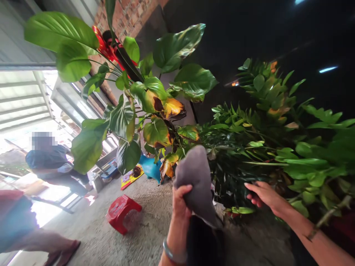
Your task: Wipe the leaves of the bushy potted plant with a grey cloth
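My left hand (181,201), with a bracelet on its wrist, grips a crumpled grey cloth (195,177); the thumb lies across its front. At right my right hand (263,195) hovers beside dark green foliage (231,181), its fingers loosely bent and apart from the thumb, with nothing visible in them. Above the cloth rises a tall plant with broad leaves (194,79), some of them yellow and brown at the edges, such as the yellowed leaf (173,108). A low green leaf (242,210) is just below my right hand.
A red plastic stool (120,212) stands on the rough concrete floor (149,221). Behind it are a blue toy-like object (151,168) and a yellow board (130,179). One person (50,162) sits at left; another person's legs (50,240) show nearer. Dense plants (307,159) fill the right.
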Demonstrator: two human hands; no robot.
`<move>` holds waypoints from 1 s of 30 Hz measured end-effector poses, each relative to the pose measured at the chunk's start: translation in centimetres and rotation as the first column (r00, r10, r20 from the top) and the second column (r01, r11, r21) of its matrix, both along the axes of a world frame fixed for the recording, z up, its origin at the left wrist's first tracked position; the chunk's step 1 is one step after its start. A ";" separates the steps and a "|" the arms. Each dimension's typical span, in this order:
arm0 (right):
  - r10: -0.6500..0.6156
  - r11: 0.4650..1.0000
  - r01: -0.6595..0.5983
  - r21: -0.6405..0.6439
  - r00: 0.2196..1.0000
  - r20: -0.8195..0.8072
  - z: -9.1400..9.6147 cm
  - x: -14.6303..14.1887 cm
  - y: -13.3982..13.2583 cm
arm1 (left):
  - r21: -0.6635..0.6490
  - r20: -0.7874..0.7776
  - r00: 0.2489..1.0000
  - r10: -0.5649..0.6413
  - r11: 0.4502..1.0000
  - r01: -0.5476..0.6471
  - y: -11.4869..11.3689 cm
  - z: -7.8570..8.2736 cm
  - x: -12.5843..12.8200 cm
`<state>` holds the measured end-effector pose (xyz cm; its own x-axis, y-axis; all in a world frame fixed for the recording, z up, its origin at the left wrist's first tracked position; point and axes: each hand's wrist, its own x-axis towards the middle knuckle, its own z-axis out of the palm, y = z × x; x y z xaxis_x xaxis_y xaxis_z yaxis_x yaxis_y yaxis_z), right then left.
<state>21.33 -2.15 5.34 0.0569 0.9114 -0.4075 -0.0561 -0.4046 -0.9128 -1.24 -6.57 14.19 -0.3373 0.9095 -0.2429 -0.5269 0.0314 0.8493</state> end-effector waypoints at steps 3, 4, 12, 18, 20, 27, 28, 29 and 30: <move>0.000 1.000 0.000 0.013 1.000 -0.002 0.2 -0.5 0.0 | 0.071 -0.050 0.993 0.111 0.992 -0.107 2.7 1.4 0.9; -0.001 1.000 0.001 0.017 1.000 -0.003 0.2 -0.6 0.0 | 0.054 -0.095 0.992 0.080 0.996 -0.075 3.0 0.9 1.4; -0.001 1.000 0.001 0.013 1.000 -0.006 -0.4 0.5 0.0 | -0.144 -0.123 0.713 -0.691 0.723 0.676 -2.2 -3.6 0.3; 0.021 0.999 -0.019 0.042 0.999 -0.032 -0.6 0.1 0.1 | 0.133 -0.040 0.932 -0.362 0.922 0.364 1.9 1.5 0.1; 0.024 0.998 -0.022 0.058 0.999 -0.039 -0.7 -0.2 0.2 | 0.111 -0.018 0.971 -0.238 0.965 0.238 3.5 1.3 1.8; 0.044 0.994 -0.035 0.104 0.995 -0.084 -1.7 1.2 -0.1 | -0.219 -0.134 0.675 -0.726 0.686 0.694 1.4 -2.7 3.7; 0.036 0.994 -0.026 0.107 0.995 -0.091 -1.9 1.4 -0.2 | -0.198 -0.128 0.629 -0.767 0.641 0.742 1.0 -2.3 3.2; 0.026 0.994 -0.016 0.105 0.995 -0.096 -2.0 1.5 -0.2 | -0.152 -0.134 0.618 -0.775 0.632 0.760 1.0 -1.7 2.6; 0.019 0.995 -0.010 0.099 0.995 -0.097 -2.1 1.5 -0.2 | -0.089 -0.146 0.644 -0.751 0.658 0.747 1.2 -0.8 2.2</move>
